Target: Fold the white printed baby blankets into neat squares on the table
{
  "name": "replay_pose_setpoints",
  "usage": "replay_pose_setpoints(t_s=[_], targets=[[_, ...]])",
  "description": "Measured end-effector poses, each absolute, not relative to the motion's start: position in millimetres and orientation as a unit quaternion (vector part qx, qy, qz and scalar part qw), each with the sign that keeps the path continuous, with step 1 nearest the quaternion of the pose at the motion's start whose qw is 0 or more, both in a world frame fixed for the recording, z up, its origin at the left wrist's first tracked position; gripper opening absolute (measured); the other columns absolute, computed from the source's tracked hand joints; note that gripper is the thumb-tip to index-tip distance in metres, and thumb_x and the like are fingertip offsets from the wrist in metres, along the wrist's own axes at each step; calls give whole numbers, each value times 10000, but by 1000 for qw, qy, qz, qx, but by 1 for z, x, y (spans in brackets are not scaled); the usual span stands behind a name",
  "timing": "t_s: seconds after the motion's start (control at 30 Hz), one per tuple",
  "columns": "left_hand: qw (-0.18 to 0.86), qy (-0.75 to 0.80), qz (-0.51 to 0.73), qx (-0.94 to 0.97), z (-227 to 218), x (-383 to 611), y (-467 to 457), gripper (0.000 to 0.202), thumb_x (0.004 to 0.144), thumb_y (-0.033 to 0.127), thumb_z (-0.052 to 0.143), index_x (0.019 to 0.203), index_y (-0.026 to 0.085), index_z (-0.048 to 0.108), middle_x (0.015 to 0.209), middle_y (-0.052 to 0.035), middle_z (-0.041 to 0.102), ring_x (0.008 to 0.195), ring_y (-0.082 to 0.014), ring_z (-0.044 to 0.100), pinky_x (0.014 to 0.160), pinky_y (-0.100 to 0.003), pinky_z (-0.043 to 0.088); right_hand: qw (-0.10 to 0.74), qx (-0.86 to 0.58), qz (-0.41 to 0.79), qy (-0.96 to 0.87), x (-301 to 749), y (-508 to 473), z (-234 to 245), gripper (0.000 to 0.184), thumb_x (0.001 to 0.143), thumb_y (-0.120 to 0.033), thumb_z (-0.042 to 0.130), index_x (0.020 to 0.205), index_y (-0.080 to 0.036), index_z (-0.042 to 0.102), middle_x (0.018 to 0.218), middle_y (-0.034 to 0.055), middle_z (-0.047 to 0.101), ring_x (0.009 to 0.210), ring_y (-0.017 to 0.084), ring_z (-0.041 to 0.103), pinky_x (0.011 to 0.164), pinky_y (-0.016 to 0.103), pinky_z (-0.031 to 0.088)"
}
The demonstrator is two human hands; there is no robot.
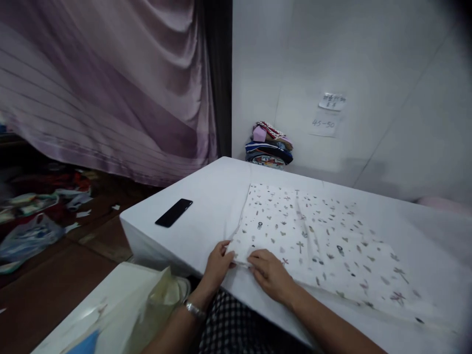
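A white cloth (282, 226) printed with small palm trees and leaf-like shapes lies spread over the white table, a few creases running across it. My left hand (220, 261), a metal watch on its wrist, pinches the cloth's near left corner between thumb and fingers. Just to its right, my right hand (268, 273) grips the near edge of the same cloth, fingers bent and pressed together. A short stretch of cloth shows between the two hands. The fingertips under the cloth are hidden.
On the white table (206, 196), a black phone (174, 213) lies at the left. Folded clothes (269, 146) are stacked by the wall, beneath paper notes (326, 123). A white surface with a yellowish bag (158, 305) stands at lower left. A purple curtain (147, 88) hangs behind.
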State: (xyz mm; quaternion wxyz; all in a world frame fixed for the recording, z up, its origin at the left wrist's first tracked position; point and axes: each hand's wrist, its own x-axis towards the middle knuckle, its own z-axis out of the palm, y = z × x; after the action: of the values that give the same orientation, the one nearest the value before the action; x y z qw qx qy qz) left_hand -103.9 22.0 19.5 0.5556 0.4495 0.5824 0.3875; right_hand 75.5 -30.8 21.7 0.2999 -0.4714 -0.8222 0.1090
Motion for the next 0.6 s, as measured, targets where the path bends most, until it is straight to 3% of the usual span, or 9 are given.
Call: replay_pose_setpoints(t_s=[0.13, 0.3, 0.37, 0.6], targets=[[502, 633, 338, 483, 27, -121, 29, 405, 717, 91, 559, 1110, 149, 481, 995, -67, 631, 606, -91, 576, 483, -174, 464, 317, -577, 27, -752, 158, -30, 21, 315, 882, -265, 394, 1131, -216, 580, 1170, 98, 573, 1085, 199, 519, 908, 368, 454], [524, 649, 282, 475, 33, -123, 30, 423, 714, 82, 501, 1131, 139, 454, 1057, -81, 615, 568, -88, 554, 444, -177, 439, 147, -735, -43, -661, 266, -41, -19, 525, 854, -468, 385, 1280, -182, 496, 1365, 136, 441, 1278, 322, 357, 971, 538, 363], [532, 645, 265, 479, 34, -122, 31, 431, 701, 83, 487, 1128, 135, 456, 1034, -77, 621, 542, -89, 543, 434, -182, 431, 106, -743, -8, -661, 288, -45, -34, 568, 863, -512, 334, 1326, -203, 449, 1408, 105, 391, 1305, 297, 321, 1009, 519, 329], [555, 633, 219, 494, 37, -128, 38, 454, 653, 112, 477, 1107, 129, 489, 1039, -76, 633, 565, -119, 580, 467, -217, 452, 131, -743, -64, -653, 318, -39, -37, 628, 877, -530, 267, 1433, -241, 236, 1498, 63, 171, 1362, 281, 168, 1040, 528, 276]])
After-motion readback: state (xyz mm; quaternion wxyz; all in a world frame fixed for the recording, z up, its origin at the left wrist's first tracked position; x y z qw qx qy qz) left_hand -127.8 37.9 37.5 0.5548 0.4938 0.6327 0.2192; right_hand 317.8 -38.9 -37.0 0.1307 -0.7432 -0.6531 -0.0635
